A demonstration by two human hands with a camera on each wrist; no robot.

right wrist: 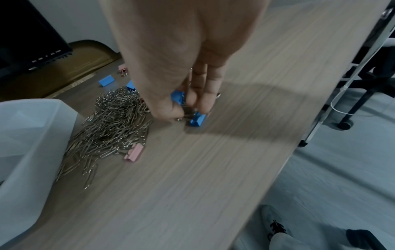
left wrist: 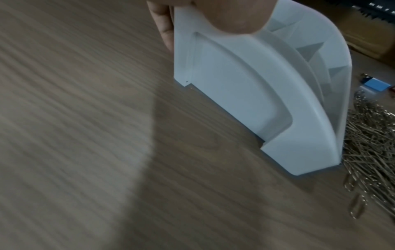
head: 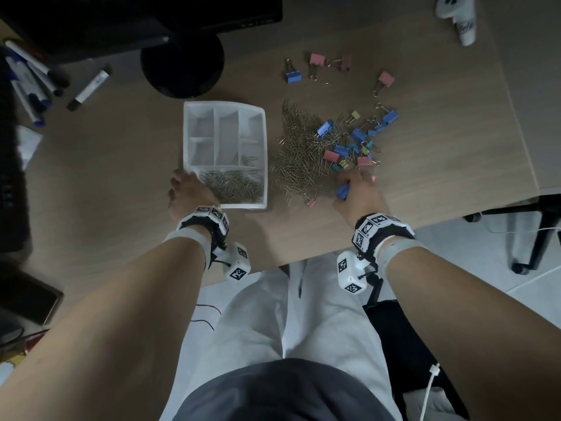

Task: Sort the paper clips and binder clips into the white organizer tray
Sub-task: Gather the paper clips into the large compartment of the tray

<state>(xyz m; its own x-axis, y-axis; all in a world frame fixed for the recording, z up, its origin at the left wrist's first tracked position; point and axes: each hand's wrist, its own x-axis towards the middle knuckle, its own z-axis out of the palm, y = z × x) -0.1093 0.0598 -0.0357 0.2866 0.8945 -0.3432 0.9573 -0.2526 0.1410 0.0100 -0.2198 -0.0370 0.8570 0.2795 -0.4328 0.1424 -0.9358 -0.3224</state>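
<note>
The white organizer tray [head: 224, 110] sits on the wooden desk, its near long compartment filled with paper clips [head: 233, 186]. My left hand [head: 186, 189] grips the tray's near-left corner; in the left wrist view the thumb [left wrist: 230, 16] lies over the tray [left wrist: 235, 94] rim and a finger on its outer wall. A loose pile of paper clips [head: 300, 156] lies right of the tray, with coloured binder clips [head: 355, 141] mixed in beyond. My right hand [right wrist: 188, 111] pinches a blue binder clip [right wrist: 197, 120] by its wire handles, low over the desk near the pile's right edge.
A black monitor stand [head: 182, 65] stands behind the tray. Markers [head: 33, 83] lie at the far left, a white controller [head: 458, 16] at the far right. Three stray binder clips [head: 317, 66] lie behind the pile, a pink one [right wrist: 134, 154] at its near edge. The desk ends just right of my right hand.
</note>
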